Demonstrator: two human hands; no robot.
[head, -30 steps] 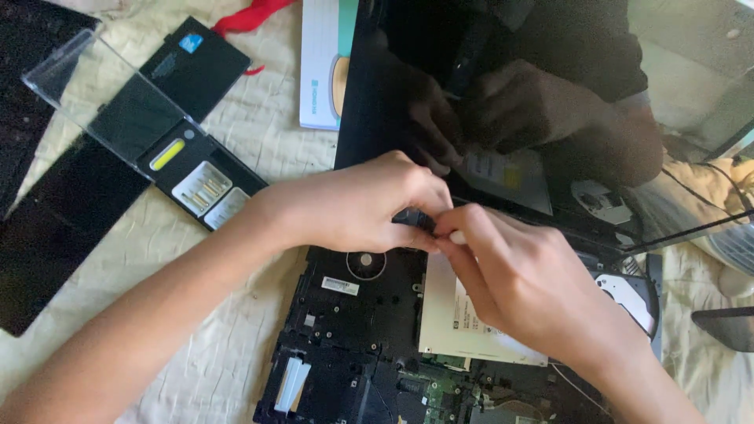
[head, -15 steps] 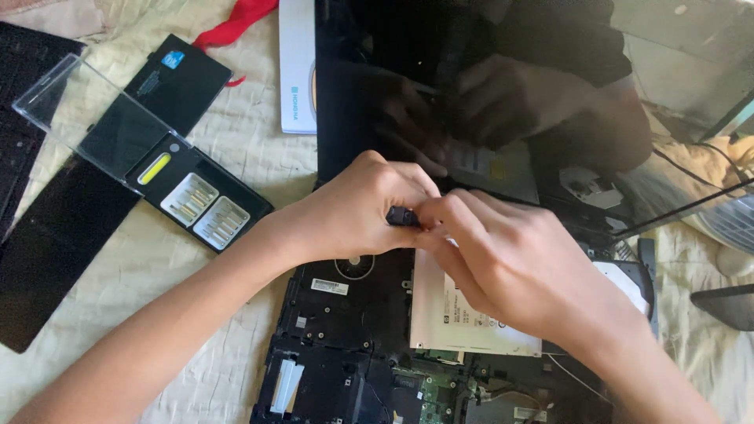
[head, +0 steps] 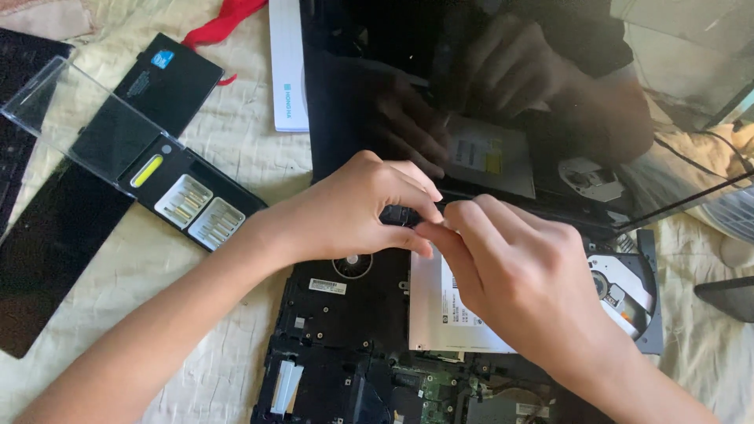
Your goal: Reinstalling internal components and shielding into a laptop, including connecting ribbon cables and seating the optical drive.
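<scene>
Currently both hands meet at the rear edge of the opened laptop base [head: 345,314], just in front of the dark glossy screen [head: 503,102]. The left hand [head: 353,212] has its fingers curled and pinched together on a small black part [head: 398,213] at the hinge line; the right hand [head: 526,275] brings its fingertips against the same spot from the right, so the hands touch. Whether the right fingers actually grip the part cannot be told. The part's long axis appears to run left to right along the hinge edge, and the left hand is nearer. A silver optical drive [head: 448,314] sits in the base, partly under the right hand. On the cloth [head: 236,133] to the left, an open black bit case [head: 188,206] with a clear lid [head: 86,126] holds two rows of metal bits.
</scene>
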